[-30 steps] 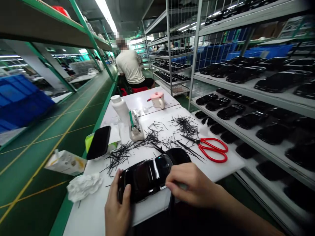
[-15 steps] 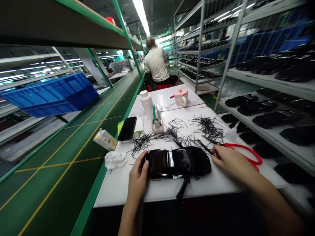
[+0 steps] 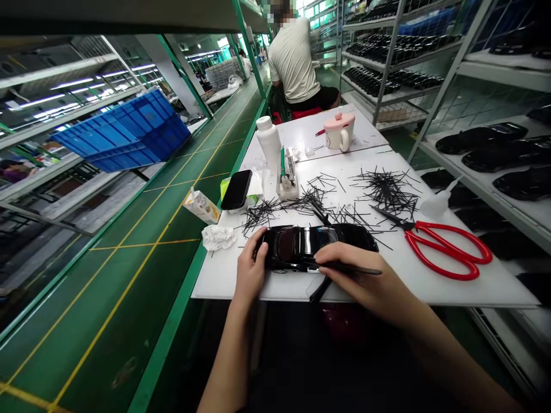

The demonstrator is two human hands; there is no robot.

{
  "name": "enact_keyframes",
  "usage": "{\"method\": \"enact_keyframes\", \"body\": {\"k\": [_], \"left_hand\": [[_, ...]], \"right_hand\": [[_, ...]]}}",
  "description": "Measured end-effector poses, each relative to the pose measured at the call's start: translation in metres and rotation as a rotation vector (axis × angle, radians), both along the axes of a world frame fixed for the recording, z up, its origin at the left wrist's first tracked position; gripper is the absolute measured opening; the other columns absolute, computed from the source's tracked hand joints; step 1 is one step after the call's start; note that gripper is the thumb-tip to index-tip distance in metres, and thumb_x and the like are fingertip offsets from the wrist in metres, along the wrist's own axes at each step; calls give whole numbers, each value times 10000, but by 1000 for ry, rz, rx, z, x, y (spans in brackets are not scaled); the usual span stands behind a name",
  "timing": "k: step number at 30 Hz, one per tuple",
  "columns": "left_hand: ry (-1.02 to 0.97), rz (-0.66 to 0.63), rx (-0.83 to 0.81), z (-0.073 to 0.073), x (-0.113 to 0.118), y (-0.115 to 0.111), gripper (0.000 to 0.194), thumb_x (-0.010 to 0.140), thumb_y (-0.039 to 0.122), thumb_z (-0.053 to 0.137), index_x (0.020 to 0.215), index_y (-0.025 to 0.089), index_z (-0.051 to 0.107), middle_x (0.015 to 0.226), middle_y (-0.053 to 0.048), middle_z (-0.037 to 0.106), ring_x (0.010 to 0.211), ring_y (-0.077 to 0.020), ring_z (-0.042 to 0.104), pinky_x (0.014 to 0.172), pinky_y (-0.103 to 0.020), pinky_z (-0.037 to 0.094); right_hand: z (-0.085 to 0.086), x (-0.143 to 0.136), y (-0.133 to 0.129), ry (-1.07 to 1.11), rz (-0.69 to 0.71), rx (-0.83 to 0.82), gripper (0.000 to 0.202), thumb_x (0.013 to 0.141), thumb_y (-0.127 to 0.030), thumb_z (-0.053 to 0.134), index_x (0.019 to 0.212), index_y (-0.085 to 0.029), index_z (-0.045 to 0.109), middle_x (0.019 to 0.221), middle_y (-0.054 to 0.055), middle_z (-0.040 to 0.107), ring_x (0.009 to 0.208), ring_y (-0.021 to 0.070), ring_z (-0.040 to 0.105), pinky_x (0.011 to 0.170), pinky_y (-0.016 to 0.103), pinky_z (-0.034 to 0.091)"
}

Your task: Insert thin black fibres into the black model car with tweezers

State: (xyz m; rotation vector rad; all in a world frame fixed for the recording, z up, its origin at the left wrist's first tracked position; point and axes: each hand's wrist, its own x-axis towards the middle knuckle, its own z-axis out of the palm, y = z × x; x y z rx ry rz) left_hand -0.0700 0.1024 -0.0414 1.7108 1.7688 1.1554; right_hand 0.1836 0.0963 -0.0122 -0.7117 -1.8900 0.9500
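A glossy black model car (image 3: 286, 244) lies sideways on the white table. My left hand (image 3: 253, 263) grips its left end between thumb and fingers. Over the car's near side, my right hand (image 3: 361, 275) is closed on a thin dark tool (image 3: 365, 270), whose tip is hidden at the car's side. Thin black strips (image 3: 387, 192) lie in loose piles behind the car. Red-handled scissors (image 3: 447, 246) rest to the right of my right hand. A black piece (image 3: 319, 289) sticks out below the car at the table's front edge.
Behind the car are a white bottle (image 3: 269, 140), a phone (image 3: 236, 189), a lidded mug (image 3: 339, 132) and a holder (image 3: 287, 186). Crumpled tissue (image 3: 218, 237) and a drink carton (image 3: 201, 205) lie left. A person (image 3: 295, 63) sits ahead; shelves (image 3: 508, 71) stand right.
My right hand has moved left from beside the scissors to the car, with the dark tool in it. My left hand still holds the car. The view has tilted down.
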Motion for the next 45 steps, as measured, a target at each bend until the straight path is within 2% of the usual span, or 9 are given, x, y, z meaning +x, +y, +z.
{"method": "enact_keyframes", "body": {"k": [8, 15, 20, 24, 27, 31, 33, 37, 45], "left_hand": [[2, 2, 1, 1, -1, 2, 427, 943, 410, 470, 1292, 190, 578, 1377, -82, 587, 1340, -235, 484, 1165, -399, 346], [1, -15, 30, -2, -4, 4, 392, 942, 397, 493, 1279, 222, 590, 1352, -67, 607, 1313, -227, 515, 1141, -400, 389], [33, 9, 122, -7, -7, 2, 383, 940, 370, 505, 1290, 228, 570, 1372, -87, 578, 1316, -239, 499, 1116, -441, 408], [225, 53, 413, -7, 0, -11, 371, 903, 233, 576, 1273, 217, 547, 1256, -96, 621, 1235, -236, 544, 1069, -460, 443], [383, -17, 572, -5, 15, -23, 342, 843, 111, 632, 1166, 205, 567, 1035, -57, 670, 1117, -225, 596, 969, -426, 510], [393, -177, 577, -2, 39, -29, 245, 785, 41, 678, 922, 197, 548, 851, -17, 675, 1028, -206, 599, 904, -384, 529], [387, -195, 561, -1, 49, -28, 247, 778, 50, 694, 833, 206, 511, 799, -5, 666, 993, -198, 597, 888, -376, 530], [406, -106, 579, -4, 59, -26, 284, 769, 73, 725, 781, 215, 479, 723, 20, 615, 874, -174, 585, 854, -367, 533], [430, 97, 648, -13, 77, -29, 336, 733, -8, 732, 735, 209, 474, 745, 15, 684, 918, -171, 595, 844, -349, 520]], "right_hand": [[-10, -8, 8, -10, -1, 66, 119, 939, -170, 550, 1026, -213, 621, 1028, 59, 718, 984, 186, 673, 900, 320, 539], [3, -13, 16, -80, 1, 116, 101, 940, -123, 527, 941, -190, 604, 883, 41, 691, 827, 157, 651, 760, 272, 511], [17, -12, 22, -232, 33, 11, 88, 919, -123, 543, 903, -187, 601, 779, 0, 650, 687, 132, 598, 658, 251, 451], [22, -2, 24, -187, -14, -171, 43, 903, -201, 591, 891, -208, 632, 774, -7, 658, 689, 139, 603, 629, 246, 442], [19, 5, 24, -109, -41, -276, 41, 892, -240, 616, 866, -224, 644, 777, -16, 656, 722, 138, 615, 632, 233, 449], [8, 6, 19, 10, -58, -342, 28, 873, -235, 645, 847, -227, 652, 740, -33, 627, 690, 120, 607, 626, 225, 448], [2, 4, 16, 94, -50, -370, 29, 865, -217, 652, 839, -223, 642, 727, -40, 614, 677, 113, 606, 630, 223, 456], [-8, 0, 9, 225, -48, -404, 46, 868, -217, 651, 830, -220, 625, 719, -41, 601, 664, 115, 600, 626, 235, 464], [-19, 12, 5, 379, -17, -381, 59, 868, -198, 661, 855, -240, 620, 759, -41, 615, 670, 109, 604, 650, 247, 483]]}}
